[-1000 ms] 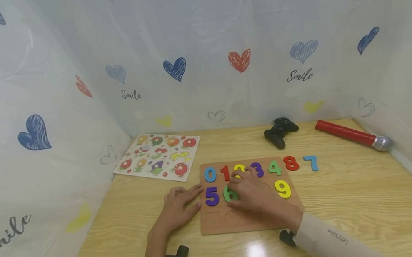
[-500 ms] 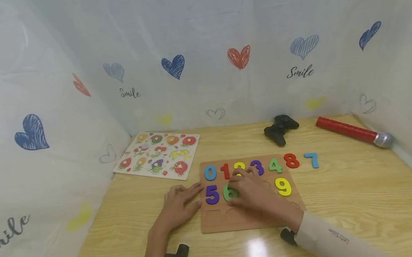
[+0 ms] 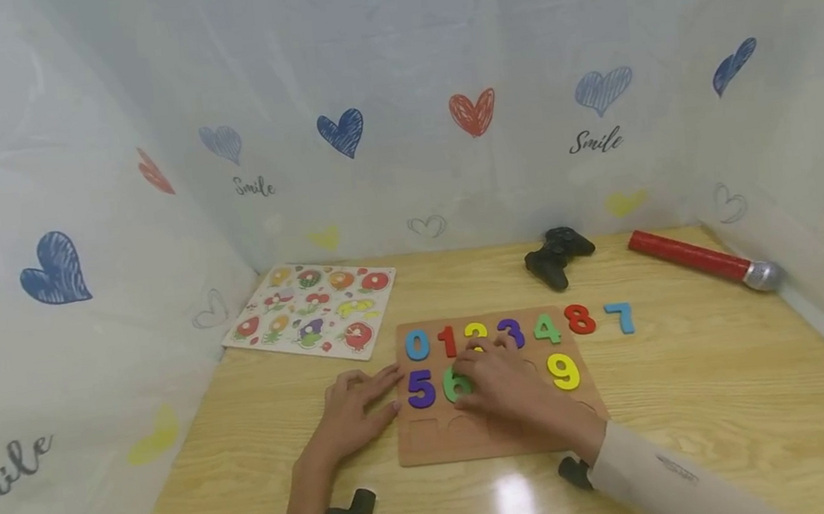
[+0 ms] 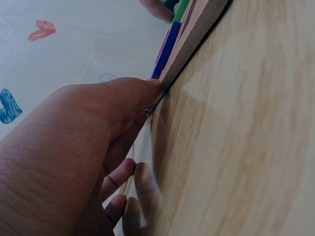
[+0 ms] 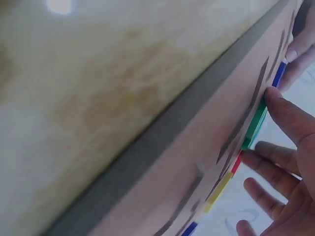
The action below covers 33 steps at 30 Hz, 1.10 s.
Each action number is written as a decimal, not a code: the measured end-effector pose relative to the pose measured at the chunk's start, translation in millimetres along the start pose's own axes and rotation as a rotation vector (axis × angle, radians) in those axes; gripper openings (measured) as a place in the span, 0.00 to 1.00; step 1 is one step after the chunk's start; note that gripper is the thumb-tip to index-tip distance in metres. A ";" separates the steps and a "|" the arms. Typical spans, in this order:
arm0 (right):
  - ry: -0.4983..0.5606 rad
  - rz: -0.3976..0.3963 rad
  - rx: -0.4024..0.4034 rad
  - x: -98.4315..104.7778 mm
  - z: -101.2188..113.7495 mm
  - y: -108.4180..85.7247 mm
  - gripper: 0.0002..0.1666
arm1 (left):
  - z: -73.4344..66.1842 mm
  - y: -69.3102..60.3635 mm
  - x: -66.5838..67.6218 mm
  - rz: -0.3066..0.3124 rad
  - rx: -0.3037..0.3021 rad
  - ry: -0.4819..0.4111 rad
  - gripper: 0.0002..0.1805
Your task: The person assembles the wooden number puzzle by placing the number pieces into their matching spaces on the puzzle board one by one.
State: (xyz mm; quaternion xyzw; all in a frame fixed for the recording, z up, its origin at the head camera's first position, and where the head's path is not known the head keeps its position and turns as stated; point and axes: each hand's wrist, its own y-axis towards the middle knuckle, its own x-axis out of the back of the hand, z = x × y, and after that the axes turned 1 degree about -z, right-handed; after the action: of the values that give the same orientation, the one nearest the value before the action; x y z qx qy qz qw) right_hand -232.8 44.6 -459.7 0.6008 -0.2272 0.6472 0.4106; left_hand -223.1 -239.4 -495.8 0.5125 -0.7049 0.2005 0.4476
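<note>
A wooden number puzzle board [image 3: 447, 450] lies flat on the table. My right hand [image 3: 508, 385] is over its middle, thumb and index finger at opposite ends of the green number 6 [image 3: 454, 385], pinching it. In the right wrist view, that green piece [image 5: 256, 123] sits between the two fingertips, other fingers spread. My left hand [image 3: 353, 414] touches the board's left edge with thumb and fingertips, fingers extended. The purple 5 [image 3: 421, 389] is left of the 6, and the yellow 9 [image 3: 563, 372] is on the right. Part of the yellow 2 [image 3: 475, 331] is hidden behind my right fingers.
The blue 0 [image 3: 417, 345], red 1 [image 3: 447, 342], purple 3 [image 3: 510, 333] and green 4 [image 3: 546, 329] line the top row. A red 8 [image 3: 580, 319] and blue 7 [image 3: 619, 318] lie right. Behind are a fruit puzzle [image 3: 312, 311], black game controller [image 3: 559, 258] and red microphone [image 3: 699, 259].
</note>
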 end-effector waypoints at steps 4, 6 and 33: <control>0.068 0.006 -0.018 5.6 -5.3 -8.4 0.28 | -0.9 0.3 0.6 0.003 0.001 0.000 0.27; 0.121 -0.001 -0.009 11.8 -10.4 -14.3 0.25 | -2.0 0.4 1.0 -0.005 -0.002 -0.005 0.26; 0.023 -0.079 -0.091 42.3 -109.4 -65.4 0.24 | -0.5 -0.4 -1.0 -0.003 0.005 -0.027 0.26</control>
State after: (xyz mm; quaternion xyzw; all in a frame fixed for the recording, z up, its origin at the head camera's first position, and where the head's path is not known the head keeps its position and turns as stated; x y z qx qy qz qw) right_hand -242.4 178.3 -451.1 0.5826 -0.2277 0.6263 0.4652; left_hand -222.4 -238.6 -496.4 0.5176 -0.7095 0.1946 0.4368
